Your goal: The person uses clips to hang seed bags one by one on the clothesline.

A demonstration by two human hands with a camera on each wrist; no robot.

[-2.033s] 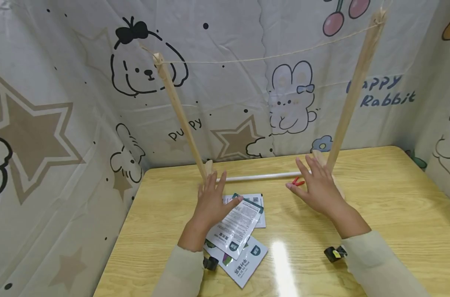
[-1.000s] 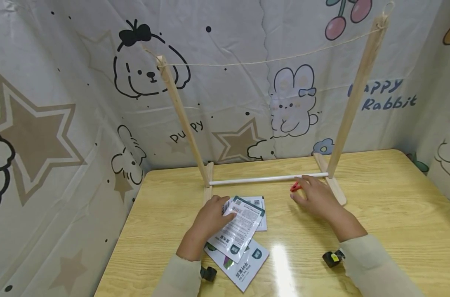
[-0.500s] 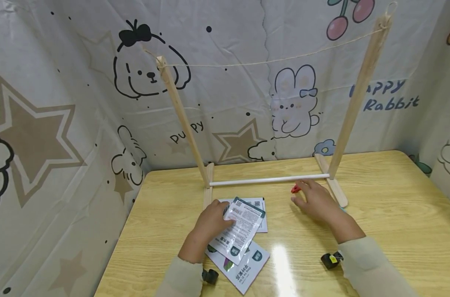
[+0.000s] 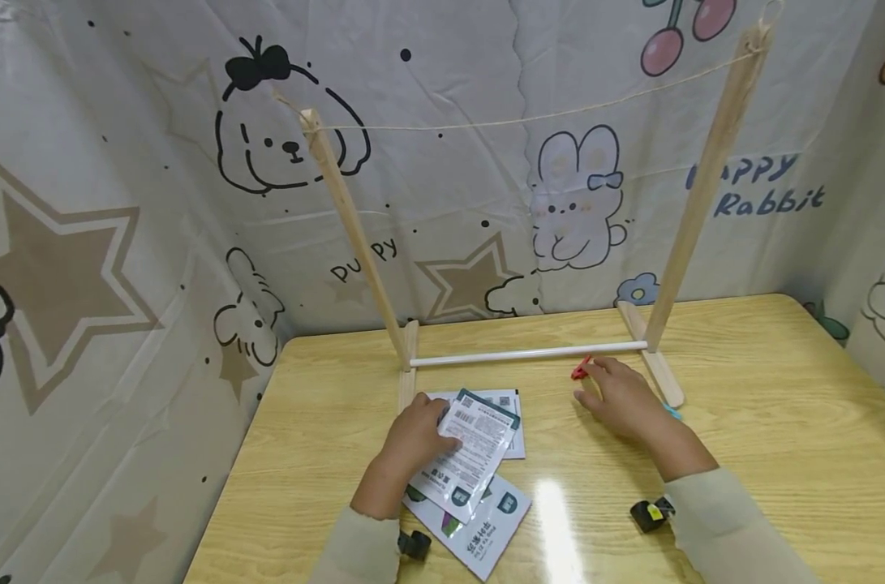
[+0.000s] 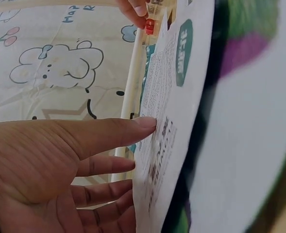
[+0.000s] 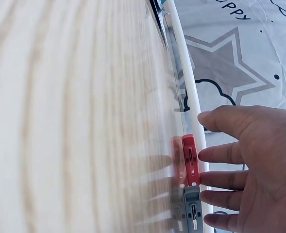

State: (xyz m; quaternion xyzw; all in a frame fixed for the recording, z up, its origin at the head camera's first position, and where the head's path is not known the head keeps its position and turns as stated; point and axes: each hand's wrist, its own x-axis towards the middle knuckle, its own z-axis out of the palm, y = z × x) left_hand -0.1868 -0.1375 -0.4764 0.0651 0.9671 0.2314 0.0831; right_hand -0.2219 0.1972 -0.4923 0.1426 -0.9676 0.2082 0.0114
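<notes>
My left hand point(image 4: 415, 442) is at the left edge of a flat seed packet point(image 4: 474, 446) lying atop others. Its thumb presses on the printed face and its fingers curl to the packet's edge, tips hidden, as the left wrist view shows. Beneath lie another packet point(image 4: 486, 527) with a purple and green picture and a white one point(image 4: 515, 446). My right hand point(image 4: 620, 401) is by a small red clothespin point(image 6: 190, 160), fingers extended, fingertips touching or nearly touching it, thumb apart. A grey clothespin point(image 6: 193, 208) lies beside the red one, under the lower fingers.
Behind the hands stands a wooden frame, with a left post point(image 4: 354, 235), a right post point(image 4: 705, 195), a white crossbar point(image 4: 530, 354) and a string point(image 4: 479, 126) between the tops. A blue clip point(image 4: 672, 411) peeks out by the right foot point(image 4: 661, 377). Printed cloth hangs behind the table point(image 4: 303, 422).
Both hands have come down from a spread pose near the frame. The left thumb and fingers have closed about the top packet's edge; the right fingers have drawn in at the red clothespin.
</notes>
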